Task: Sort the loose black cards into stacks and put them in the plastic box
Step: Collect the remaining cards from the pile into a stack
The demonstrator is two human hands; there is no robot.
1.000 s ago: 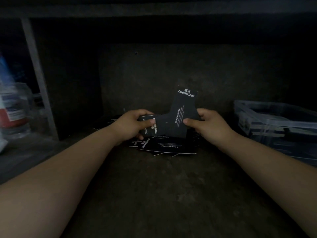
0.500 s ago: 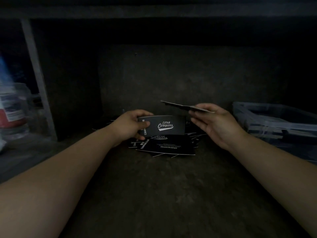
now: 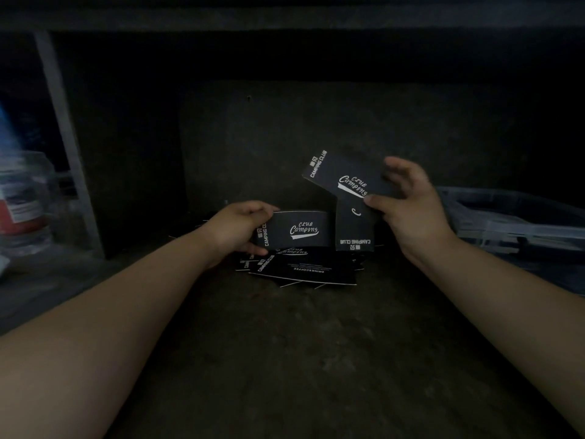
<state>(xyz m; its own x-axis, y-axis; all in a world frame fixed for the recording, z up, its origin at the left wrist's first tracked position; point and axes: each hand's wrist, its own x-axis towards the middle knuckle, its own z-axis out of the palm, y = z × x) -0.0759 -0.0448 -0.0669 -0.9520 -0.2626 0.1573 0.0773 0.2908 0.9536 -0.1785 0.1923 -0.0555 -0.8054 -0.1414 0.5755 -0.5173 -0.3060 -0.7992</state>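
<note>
The step in hand appears to be sorting: single cards are being matched to a growing stack, and nothing is going into the box at this moment.

The left hand (image 3: 235, 231) is gripping a stack (image 3: 300, 231) of black cards by its left end, with the thumb on the top edge and the fingers curled underneath. The stack is hovering just above the loose cards (image 3: 304, 269), which are lying fanned on the dark worktop (image 3: 300, 359). Its long axis is running left to right, and its script logo is facing the onlooker and reading upright.

The right hand (image 3: 414, 213) is pinching two cards under the thumb, with the fingers (image 3: 399, 166) spreading behind them.
- The upper card (image 3: 345, 177) is tilting, its long axis running from upper left down to lower right, logo face outward.
- The lower card (image 3: 353, 229) is hanging upright with its long axis vertical. Its lettered end is pointing down at the heap, just beside the right end of the stack.

By my judgement, the next move is calling for three actions:
1. Turning both cards until their long axes are lying level; the lower card is needing about a quarter turn.
2. Matching the logo direction to the stack.
3. Laying them on its face and squaring the edges.

The plastic box (image 3: 506, 217) is standing well apart to the right; its contents are too dark to tell.
</note>
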